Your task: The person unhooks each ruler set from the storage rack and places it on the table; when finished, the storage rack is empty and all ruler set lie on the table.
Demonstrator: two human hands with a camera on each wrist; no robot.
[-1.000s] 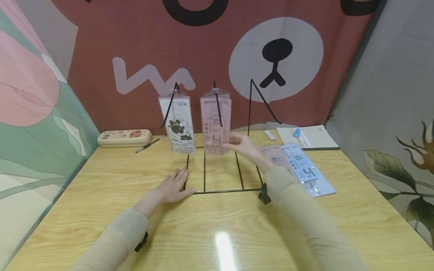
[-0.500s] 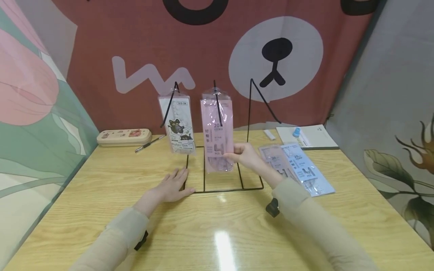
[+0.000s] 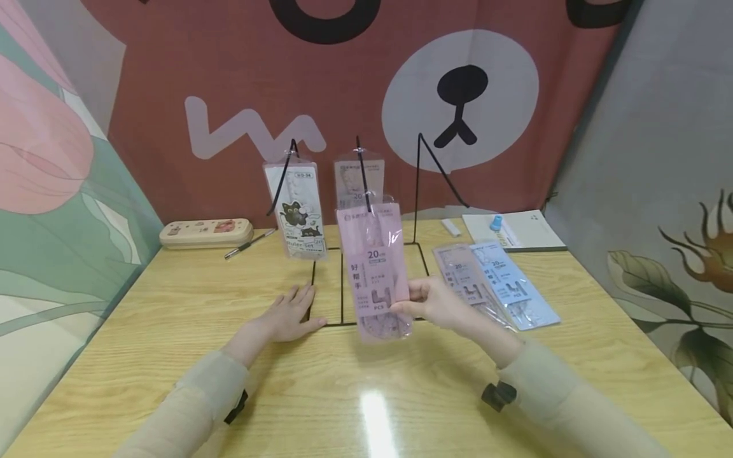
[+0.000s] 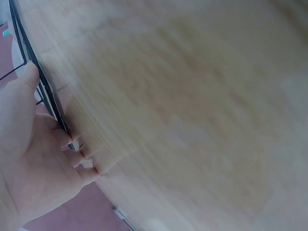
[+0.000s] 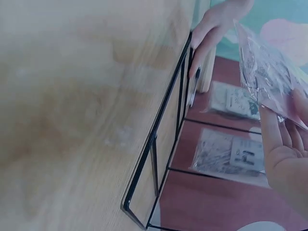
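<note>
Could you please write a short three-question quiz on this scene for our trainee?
1. Multiple choice: what does the right hand hold?
A) the pencil case
B) a pink packet
C) the pen
2. True or false: the left hand grips the ruler set.
3. Fill in: of the three hooks on the black stand, the ____ one, as the head view shows it, carries no packet.

Key: 1: B. 2: False; it rests at the stand's base. 3: right.
</note>
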